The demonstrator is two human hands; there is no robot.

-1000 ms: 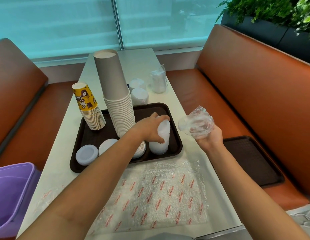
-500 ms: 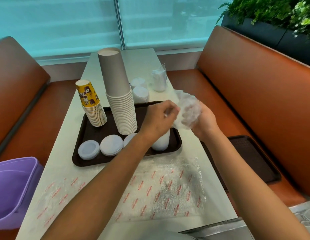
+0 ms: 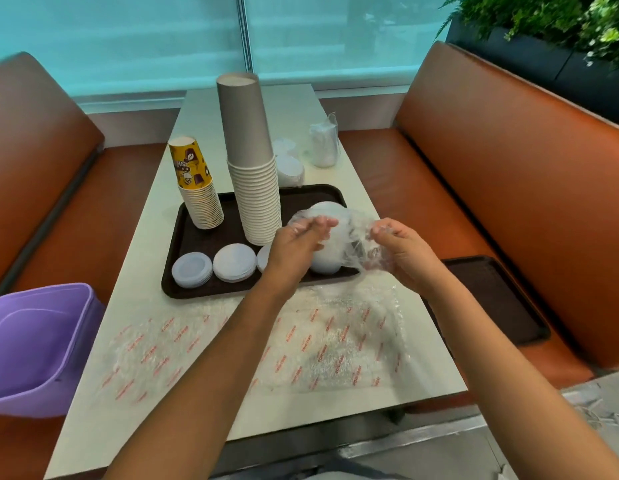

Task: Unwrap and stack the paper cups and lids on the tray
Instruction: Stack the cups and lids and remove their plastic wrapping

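Clear plastic wrapper (image 3: 356, 237) held stretched between both hands above the right end of the brown tray (image 3: 204, 237).

The left hand (image 3: 297, 244) is seen with fingers curled, pinching the wrapper's left edge; the right hand (image 3: 401, 254) is seen gripping its right side. A white lid stack (image 3: 327, 261) on the tray is partly veiled by the wrapper and the left hand, its count not discernible. On the tray are noted a grey cup stack (image 3: 254, 168), a yellow printed cup stack (image 3: 197, 188) and low lid piles (image 3: 233, 263). Wrapped lids (image 3: 323, 143) stand beyond on the counter (image 3: 353, 188). Bubble wrap (image 3: 321, 341) lies nearer. A purple bin (image 3: 37, 344) is cut off at left.
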